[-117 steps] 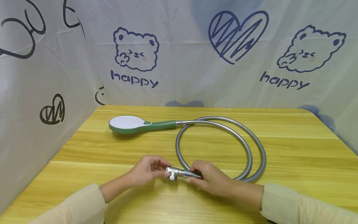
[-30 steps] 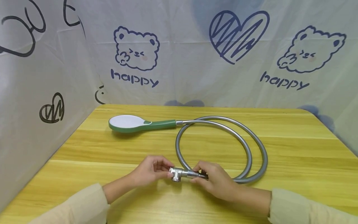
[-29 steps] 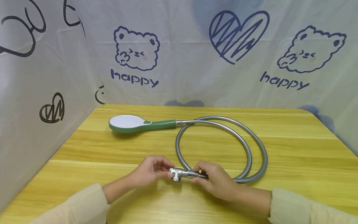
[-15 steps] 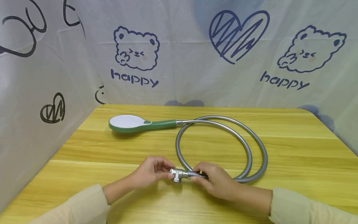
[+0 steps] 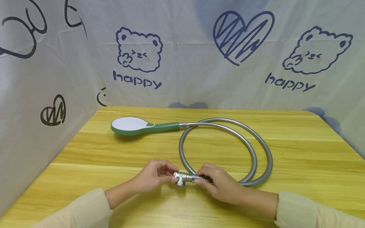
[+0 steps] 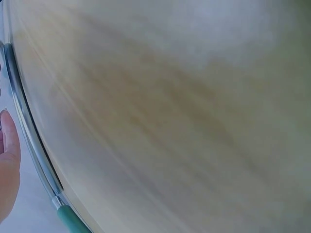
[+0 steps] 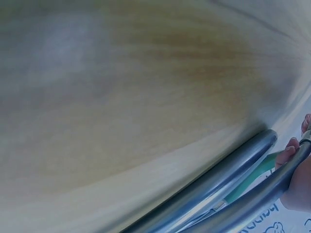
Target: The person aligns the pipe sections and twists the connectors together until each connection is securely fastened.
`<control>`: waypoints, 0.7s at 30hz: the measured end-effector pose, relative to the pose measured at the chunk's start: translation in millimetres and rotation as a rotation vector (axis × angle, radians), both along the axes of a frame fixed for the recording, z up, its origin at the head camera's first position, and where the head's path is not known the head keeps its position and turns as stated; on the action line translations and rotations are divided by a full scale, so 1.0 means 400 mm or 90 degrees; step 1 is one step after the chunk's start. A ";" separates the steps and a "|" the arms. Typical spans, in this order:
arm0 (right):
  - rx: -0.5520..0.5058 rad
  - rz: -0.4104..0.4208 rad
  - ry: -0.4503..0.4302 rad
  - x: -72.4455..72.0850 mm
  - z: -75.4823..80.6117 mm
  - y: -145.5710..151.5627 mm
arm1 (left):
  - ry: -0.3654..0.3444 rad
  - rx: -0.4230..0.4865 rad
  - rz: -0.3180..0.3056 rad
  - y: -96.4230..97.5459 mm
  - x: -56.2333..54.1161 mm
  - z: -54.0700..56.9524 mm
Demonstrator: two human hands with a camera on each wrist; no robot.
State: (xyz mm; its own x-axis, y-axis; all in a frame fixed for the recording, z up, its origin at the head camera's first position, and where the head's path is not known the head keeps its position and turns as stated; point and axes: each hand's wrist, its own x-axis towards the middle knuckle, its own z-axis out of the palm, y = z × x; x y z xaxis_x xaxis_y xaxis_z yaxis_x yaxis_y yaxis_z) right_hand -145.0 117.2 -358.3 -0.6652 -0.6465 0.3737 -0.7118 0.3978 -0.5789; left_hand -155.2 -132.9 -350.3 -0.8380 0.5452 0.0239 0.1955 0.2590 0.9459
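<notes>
A small chrome T-shaped fitting (image 5: 181,179) is pinched at its left end by the thumb and fingers of my left hand (image 5: 152,175). My right hand (image 5: 220,183) grips the metal connector (image 5: 196,177) at the end of a grey shower hose (image 5: 267,152), just right of the fitting. Fitting and connector meet in line; how far they are joined cannot be told. The hose loops behind the hands to a green shower head (image 5: 129,125) with a white face, lying at the back left. In the right wrist view the hose (image 7: 228,179) passes under the right hand (image 7: 297,187).
The wood-grain table (image 5: 85,177) carries the hose loops behind and right of the hands. A white cloth wall (image 5: 188,79) with printed hearts and bears stands along the back, and another cloth side (image 5: 28,142) runs down the left.
Over the last few seconds both hands, the fitting and the connector have shifted slightly right. The right hand's fingers have moved a little along the connector. The shower head lies unmoved.
</notes>
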 end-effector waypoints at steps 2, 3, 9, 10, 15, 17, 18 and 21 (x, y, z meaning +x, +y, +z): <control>-0.009 0.001 0.000 -0.001 -0.002 0.000 | -0.001 0.000 0.000 0.000 -0.001 0.000; -0.014 0.001 0.000 -0.001 -0.003 0.000 | -0.001 -0.001 0.001 0.000 -0.001 0.000; -0.039 -0.010 0.002 -0.004 -0.009 0.002 | 0.001 0.001 0.003 0.002 -0.002 0.000; -0.041 -0.013 0.004 -0.004 -0.009 0.002 | 0.001 0.002 0.003 0.002 -0.003 0.000; -0.032 -0.028 0.015 -0.004 -0.011 0.003 | -0.004 0.003 0.005 0.002 -0.005 -0.003; -0.030 -0.032 0.017 -0.004 -0.011 0.003 | -0.004 0.003 0.005 0.002 -0.006 -0.003; -0.031 -0.032 0.019 -0.004 -0.011 0.003 | -0.004 0.003 0.005 0.002 -0.006 -0.003; -0.036 -0.032 0.025 -0.003 -0.012 0.002 | -0.005 0.001 0.007 0.002 -0.006 -0.002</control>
